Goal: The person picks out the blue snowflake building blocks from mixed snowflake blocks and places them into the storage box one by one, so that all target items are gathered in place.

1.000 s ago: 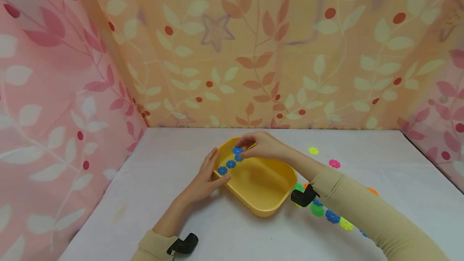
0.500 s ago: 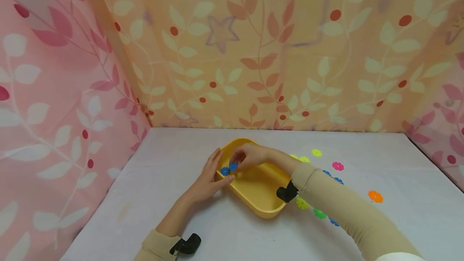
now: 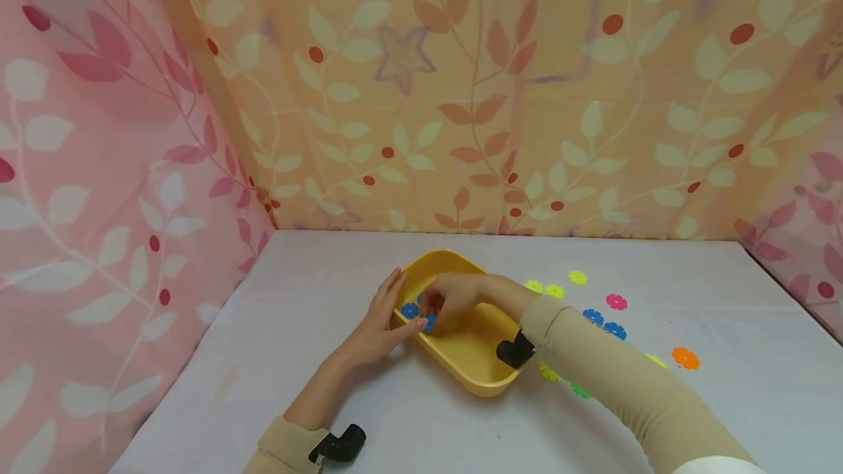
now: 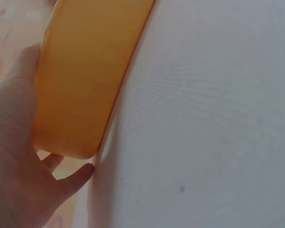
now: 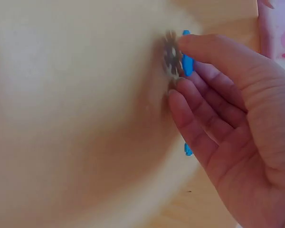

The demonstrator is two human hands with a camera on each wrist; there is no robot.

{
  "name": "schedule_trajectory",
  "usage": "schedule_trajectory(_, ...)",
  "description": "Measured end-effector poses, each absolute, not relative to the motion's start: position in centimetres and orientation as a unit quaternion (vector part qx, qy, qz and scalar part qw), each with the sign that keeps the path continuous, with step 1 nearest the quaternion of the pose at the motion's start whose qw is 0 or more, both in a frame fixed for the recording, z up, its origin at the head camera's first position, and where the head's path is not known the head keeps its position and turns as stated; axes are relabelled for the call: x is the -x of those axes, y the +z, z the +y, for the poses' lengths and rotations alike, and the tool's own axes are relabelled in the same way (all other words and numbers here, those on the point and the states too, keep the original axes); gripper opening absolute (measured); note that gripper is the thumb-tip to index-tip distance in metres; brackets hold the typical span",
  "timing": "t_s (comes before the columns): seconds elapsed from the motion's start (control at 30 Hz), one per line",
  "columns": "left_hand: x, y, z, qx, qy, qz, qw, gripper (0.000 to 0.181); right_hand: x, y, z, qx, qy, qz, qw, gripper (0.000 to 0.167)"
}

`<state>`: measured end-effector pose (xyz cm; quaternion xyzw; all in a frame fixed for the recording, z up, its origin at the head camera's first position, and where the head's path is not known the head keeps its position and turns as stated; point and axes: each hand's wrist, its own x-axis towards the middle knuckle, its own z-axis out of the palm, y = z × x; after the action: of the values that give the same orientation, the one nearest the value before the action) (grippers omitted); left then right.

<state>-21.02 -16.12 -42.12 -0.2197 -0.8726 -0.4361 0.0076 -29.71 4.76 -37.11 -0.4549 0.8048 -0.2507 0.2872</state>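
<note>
A yellow plastic tray stands angled on the white table. My left hand holds its left corner, thumb along the near rim and fingers at the outer side; the left wrist view shows the tray's outer wall between them. Inside the tray, my right hand pinches a blue snowflake disc just above the near wall, by the left thumb. Another blue disc lies against the corner, and a third is mostly hidden behind the right fingers. In the right wrist view, a blue disc appears edge-on at the fingertips.
Loose discs lie on the table right of the tray: yellow, pink, blue and orange. The right sleeve covers some others. A floral curtain rises behind the table.
My right hand has come down into the tray from its far rim and moved toward the near wall with a blue snowflake disc. My left hand has stayed on the corner.
</note>
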Motion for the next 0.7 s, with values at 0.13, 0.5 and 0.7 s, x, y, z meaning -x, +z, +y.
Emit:
schedule_trajectory(0.13, 20.91, -42.01, -16.10, 0.217, -0.429, -0.877, 0.004, 0.097, 29.51, -37.41, 4.41, 0.463, -0.237, 0.809, 0.275, 0.027)
schedule_trajectory(0.5, 20.77, -41.68, -16.03, 0.216, -0.409, -0.887, -0.009, 0.109, 29.37, -37.68, 3.89, 0.473, -0.220, 0.815, 0.253, 0.028)
schedule_trajectory(0.7, 20.81, -41.70, -16.06, 0.211, -0.407, -0.889, -0.014, 0.110, 29.45, -37.88, 4.07, 0.454, -0.236, 0.817, 0.267, 0.028)
